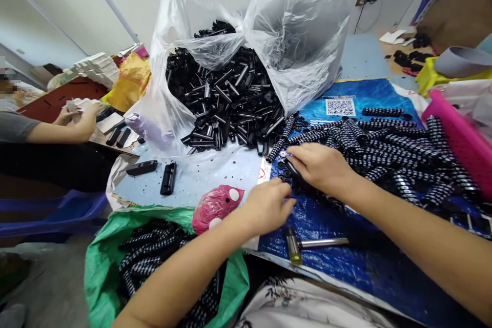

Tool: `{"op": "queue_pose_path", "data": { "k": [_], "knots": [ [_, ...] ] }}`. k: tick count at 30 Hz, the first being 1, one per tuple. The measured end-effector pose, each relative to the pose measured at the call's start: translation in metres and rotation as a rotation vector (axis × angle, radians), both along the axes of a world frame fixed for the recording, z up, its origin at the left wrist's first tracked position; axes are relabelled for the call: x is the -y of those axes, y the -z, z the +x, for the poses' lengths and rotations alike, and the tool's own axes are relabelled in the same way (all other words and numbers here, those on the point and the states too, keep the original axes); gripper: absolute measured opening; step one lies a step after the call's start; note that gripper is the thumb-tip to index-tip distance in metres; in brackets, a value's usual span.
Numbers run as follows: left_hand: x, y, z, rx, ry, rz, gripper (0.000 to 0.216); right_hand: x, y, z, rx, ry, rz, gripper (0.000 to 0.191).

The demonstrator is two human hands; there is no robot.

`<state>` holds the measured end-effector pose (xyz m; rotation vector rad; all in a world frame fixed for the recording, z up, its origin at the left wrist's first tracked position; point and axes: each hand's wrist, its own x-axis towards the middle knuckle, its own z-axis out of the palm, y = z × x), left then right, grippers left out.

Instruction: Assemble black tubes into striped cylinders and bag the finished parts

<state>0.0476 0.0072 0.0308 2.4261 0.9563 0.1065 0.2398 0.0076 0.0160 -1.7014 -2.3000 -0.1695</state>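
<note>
My right hand [323,169] is closed around a dark, smooth cylindrical piece [296,170], which is mostly hidden under the fingers. Just below and to its left, my left hand [269,205] has its fingers curled together at the small black round caps [282,165]; whatever it pinches is too small to make out. Beside my right hand lies a heap of black rollers with white dotted rows [403,156]. A mallet [323,242] with a metal handle and a yellowish head end rests on the blue sheet [277,238] below my hands.
Behind stands a clear plastic bag [300,25] full of glossy black parts [230,97]. A green sack [96,271] of dotted rollers hangs at the near left, by a pink bundle [217,207]. A pink basket [457,138] is at right. Another person's arm [57,128] works at left.
</note>
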Motion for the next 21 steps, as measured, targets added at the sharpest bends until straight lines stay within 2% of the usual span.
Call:
{"op": "queue_pose_path", "data": {
  "k": [3,5,10,14,18,19,21],
  "knots": [
    [0.019,0.005,0.007,-0.074,0.118,0.012,0.023,-0.058,0.0,-0.006,0.105,-0.082,-0.049,0.025],
    [0.025,0.006,0.003,-0.095,0.132,0.02,0.025,-0.081,0.005,-0.009,0.161,-0.151,-0.088,0.024],
    [0.014,0.011,-0.009,-0.126,0.07,0.136,0.022,-0.093,0.01,-0.007,0.228,-0.252,-0.119,0.023],
    [-0.007,0.023,0.007,-0.133,0.129,0.352,0.02,-0.077,-0.003,0.01,0.205,-0.259,-0.1,0.022],
    [-0.034,0.032,0.035,-0.127,0.249,0.505,0.026,-0.029,-0.015,0.04,0.115,-0.189,-0.039,0.025],
    [-0.041,0.033,0.04,-0.127,0.295,0.518,0.025,-0.012,-0.016,0.048,0.06,-0.154,-0.004,0.031],
    [-0.053,0.033,0.047,-0.126,0.384,0.533,0.024,0.026,-0.016,0.061,-0.296,-0.027,0.126,0.027]
  ]
}}
